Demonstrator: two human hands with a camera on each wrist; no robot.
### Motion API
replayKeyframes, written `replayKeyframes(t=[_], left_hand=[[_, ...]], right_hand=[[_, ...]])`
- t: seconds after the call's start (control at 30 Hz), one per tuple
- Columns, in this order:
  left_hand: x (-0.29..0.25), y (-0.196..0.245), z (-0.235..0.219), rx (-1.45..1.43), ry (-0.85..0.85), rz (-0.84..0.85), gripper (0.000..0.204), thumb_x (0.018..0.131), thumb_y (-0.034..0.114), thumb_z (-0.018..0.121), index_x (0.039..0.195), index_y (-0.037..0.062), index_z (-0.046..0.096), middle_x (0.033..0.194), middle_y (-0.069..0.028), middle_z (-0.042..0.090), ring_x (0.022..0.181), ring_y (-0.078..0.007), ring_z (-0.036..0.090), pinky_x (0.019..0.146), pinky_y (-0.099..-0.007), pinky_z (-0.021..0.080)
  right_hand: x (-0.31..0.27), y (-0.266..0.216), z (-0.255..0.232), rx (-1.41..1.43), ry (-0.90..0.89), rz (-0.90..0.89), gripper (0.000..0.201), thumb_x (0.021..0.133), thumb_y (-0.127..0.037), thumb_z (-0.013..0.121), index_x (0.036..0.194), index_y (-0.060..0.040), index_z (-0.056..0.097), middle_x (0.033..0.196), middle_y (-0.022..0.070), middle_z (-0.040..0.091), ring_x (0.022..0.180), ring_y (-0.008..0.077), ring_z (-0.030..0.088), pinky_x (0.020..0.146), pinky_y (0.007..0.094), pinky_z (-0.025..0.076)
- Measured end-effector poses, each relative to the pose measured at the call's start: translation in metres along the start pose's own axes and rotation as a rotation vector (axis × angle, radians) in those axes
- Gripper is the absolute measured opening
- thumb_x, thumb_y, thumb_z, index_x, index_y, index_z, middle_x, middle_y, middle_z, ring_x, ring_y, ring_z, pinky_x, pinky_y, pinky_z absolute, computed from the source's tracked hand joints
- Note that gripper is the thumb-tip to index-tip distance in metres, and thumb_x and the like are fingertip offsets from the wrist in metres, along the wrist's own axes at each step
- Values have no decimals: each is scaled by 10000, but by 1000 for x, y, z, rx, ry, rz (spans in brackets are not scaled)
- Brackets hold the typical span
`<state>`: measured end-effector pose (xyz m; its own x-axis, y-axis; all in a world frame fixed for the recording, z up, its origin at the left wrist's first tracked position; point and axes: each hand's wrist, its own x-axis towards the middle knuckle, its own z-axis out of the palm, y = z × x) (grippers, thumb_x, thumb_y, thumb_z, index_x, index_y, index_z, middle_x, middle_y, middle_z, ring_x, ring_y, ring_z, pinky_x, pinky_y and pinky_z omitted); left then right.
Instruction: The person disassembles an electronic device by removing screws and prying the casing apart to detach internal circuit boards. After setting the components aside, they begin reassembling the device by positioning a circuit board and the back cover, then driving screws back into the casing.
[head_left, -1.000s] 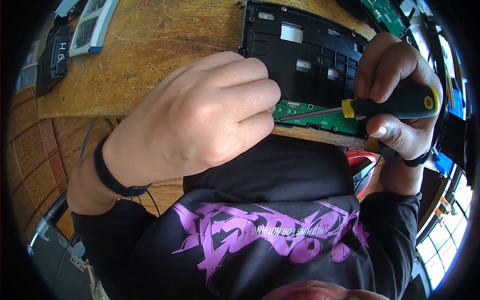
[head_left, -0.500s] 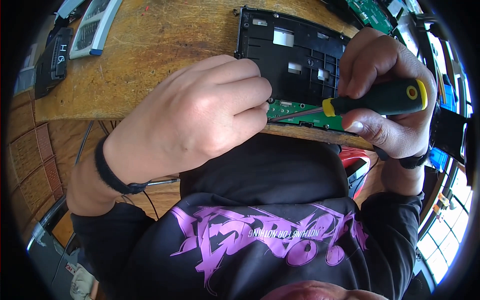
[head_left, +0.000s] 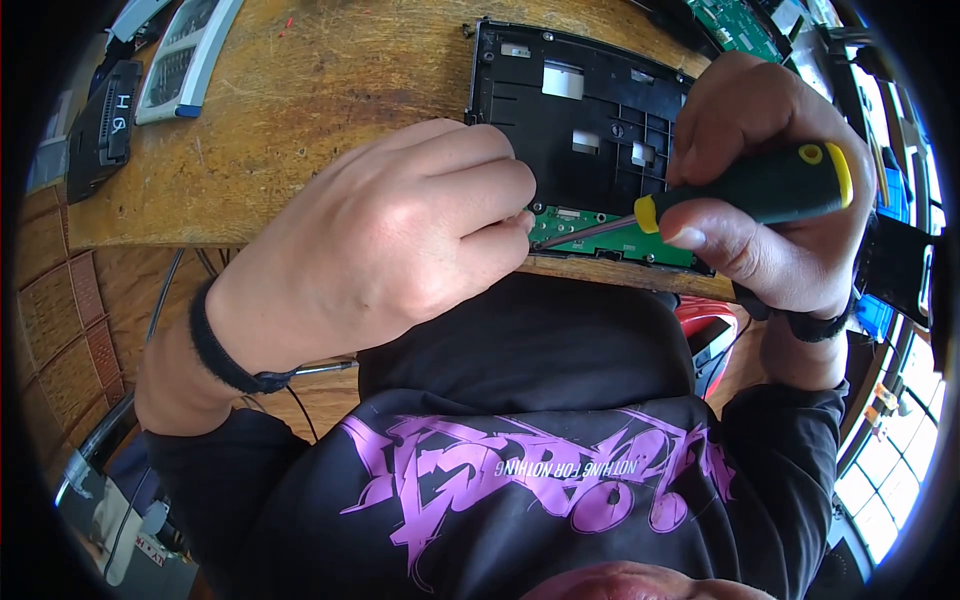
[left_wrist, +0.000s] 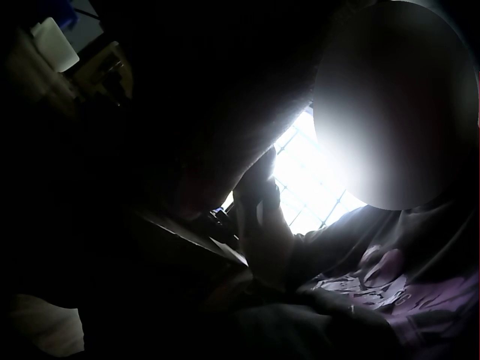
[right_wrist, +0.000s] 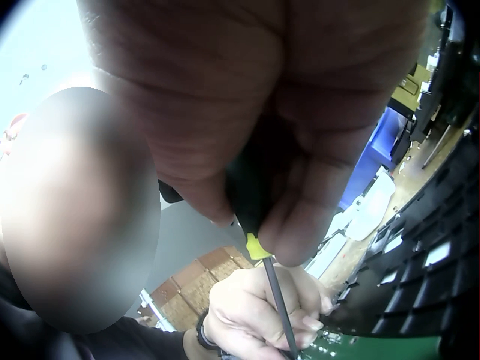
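Observation:
A black plastic panel [head_left: 520,130] with square cutouts lies at the table's front edge, a green circuit board [head_left: 640,243] along its near side. My left hand [head_left: 400,225] holds the panel's near left corner with curled fingers, which hide that corner. In my right hand [head_left: 775,255] is a screwdriver [head_left: 770,188] with a dark green and yellow handle. Its shaft slants low across the board, and the tip sits right beside the left fingertips. In the right wrist view the shaft [right_wrist: 278,300] runs down to the left fingers [right_wrist: 307,322]. The left wrist view is mostly dark.
A grey-white case [head_left: 185,65] and a black device [head_left: 105,130] marked in white stand at the table's left end. Another green circuit board [head_left: 740,28] lies at the back right. Something red [head_left: 705,325] is below the table's front edge.
The panel, both hands and the screwdriver have shifted a little to the left together. The screwdriver's handle has turned slightly in my right hand, and its tip stays by the left fingers.

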<state>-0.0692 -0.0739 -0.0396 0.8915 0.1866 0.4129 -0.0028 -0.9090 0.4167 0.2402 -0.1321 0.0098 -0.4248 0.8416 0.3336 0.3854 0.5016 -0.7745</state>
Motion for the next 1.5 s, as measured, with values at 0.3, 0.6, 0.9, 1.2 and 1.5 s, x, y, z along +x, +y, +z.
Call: replayKeyframes(t=[0.3,0.6,0.9,1.2,1.5], left_hand=[[-2,0,-2,-9,0,-3,323,743,16,954,1007,-41,777,974,-109,652,887,-327,685,728,-448,580],[-4,2,-4,-44,-33,-28,310,789,12,917,1044,-28,745,989,-116,635,883,-336,670,727,-452,565],[-6,4,-4,-54,-9,-17,314,824,52,863,1104,-7,734,1017,-120,629,885,-354,656,747,-470,564],[-9,4,6,-87,84,-34,257,840,17,885,1036,-4,721,971,-102,618,885,-322,659,733,-441,554],[-11,2,10,-24,126,-4,325,783,8,915,1057,-5,742,976,-95,645,881,-308,683,708,-421,570]], right_hand=[[2,-23,7,-216,-14,-228,637,690,-295,1158,1075,-10,739,849,89,756,763,216,756,635,323,578],[10,-36,11,-57,-32,-110,602,794,-353,1063,1110,-11,682,904,79,685,759,223,717,644,349,548],[20,-49,-10,-82,-391,-155,316,897,-153,937,1094,-12,735,1024,130,760,856,304,787,698,377,640],[16,-54,-9,-137,-401,-282,439,920,-300,987,1119,-58,679,1042,206,783,775,309,813,629,397,671],[19,-58,-16,-104,-448,-205,501,888,-295,1012,1166,-58,669,1075,217,780,817,319,824,642,413,677]])
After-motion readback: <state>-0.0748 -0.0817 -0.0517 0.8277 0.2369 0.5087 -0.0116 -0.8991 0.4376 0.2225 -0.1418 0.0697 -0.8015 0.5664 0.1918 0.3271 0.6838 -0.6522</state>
